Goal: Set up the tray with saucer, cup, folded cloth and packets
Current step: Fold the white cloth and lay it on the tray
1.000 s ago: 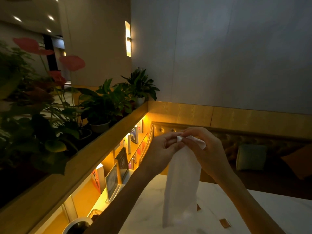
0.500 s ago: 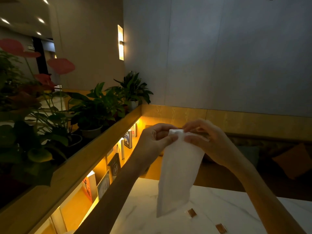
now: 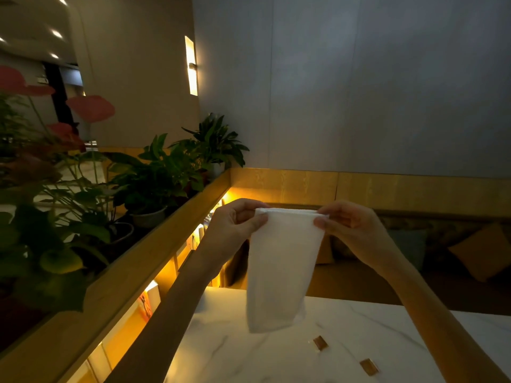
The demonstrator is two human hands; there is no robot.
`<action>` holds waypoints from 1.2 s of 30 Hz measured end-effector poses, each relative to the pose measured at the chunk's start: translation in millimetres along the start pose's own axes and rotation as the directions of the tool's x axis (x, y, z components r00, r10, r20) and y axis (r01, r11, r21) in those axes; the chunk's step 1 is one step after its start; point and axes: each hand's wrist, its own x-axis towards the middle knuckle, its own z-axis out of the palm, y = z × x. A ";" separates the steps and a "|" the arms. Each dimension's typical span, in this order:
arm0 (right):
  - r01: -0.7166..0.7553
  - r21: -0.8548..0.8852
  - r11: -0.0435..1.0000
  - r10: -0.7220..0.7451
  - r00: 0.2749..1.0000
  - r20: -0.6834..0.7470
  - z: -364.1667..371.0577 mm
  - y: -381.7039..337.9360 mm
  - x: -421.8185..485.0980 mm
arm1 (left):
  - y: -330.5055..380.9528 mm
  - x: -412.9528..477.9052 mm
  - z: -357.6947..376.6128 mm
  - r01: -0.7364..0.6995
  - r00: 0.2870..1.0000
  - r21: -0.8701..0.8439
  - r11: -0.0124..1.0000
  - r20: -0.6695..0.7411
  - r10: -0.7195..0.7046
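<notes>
A white cloth [image 3: 279,272] hangs in the air above the white marble table [image 3: 235,352], folded into a long strip. My left hand [image 3: 235,228] pinches its top left corner and my right hand [image 3: 351,230] pinches its top right corner, so the top edge is stretched flat between them. Two small brown packets [image 3: 320,343] [image 3: 369,367] lie on the table below and right of the cloth's lower end. The tray, saucer and cup are out of view.
A wooden ledge [image 3: 132,272] with potted plants [image 3: 154,183] runs along the left, with lit shelves of books [image 3: 149,302] under it. Behind the table is a bench seat with cushions [image 3: 484,252].
My hands have moved apart along the cloth's top edge, spreading it wider. The cloth has risen off the table and hangs free. The view has tilted so more of the table and packets show.
</notes>
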 end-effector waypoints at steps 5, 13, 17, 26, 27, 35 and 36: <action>0.029 0.059 0.998 -0.024 0.996 -0.088 -1.5 -21.8 1.6 | 6.0 -4.9 2.9 -0.006 1.000 0.010 1.000 -0.031 0.006; 0.167 -0.038 0.985 -0.170 0.981 -0.089 -25.2 -62.0 -11.1 | 28.2 -12.3 8.6 -0.117 0.992 0.044 0.992 0.049 0.115; 0.084 -0.142 0.986 -0.104 0.984 -0.142 -31.2 -48.1 -5.9 | 23.4 -6.9 18.5 -0.079 0.996 0.028 0.996 0.044 0.078; 0.063 -0.432 0.900 -0.061 0.998 0.018 -8.7 -28.6 2.2 | -4.0 10.3 51.0 -0.067 0.997 0.115 0.991 0.048 0.062; 0.085 -0.401 0.912 -0.064 0.996 0.064 -2.8 -30.6 6.0 | -5.9 12.2 54.3 -0.083 0.996 0.134 0.987 0.049 0.077; 0.123 -0.528 0.841 -0.047 0.987 0.156 10.4 -25.7 41.6 | -14.7 18.7 53.4 -0.125 0.988 0.224 0.966 -0.057 0.141; 0.139 -0.530 0.837 -0.070 0.987 0.148 11.7 -25.7 43.9 | -16.2 17.1 52.8 -0.116 0.991 0.171 0.978 -0.046 0.125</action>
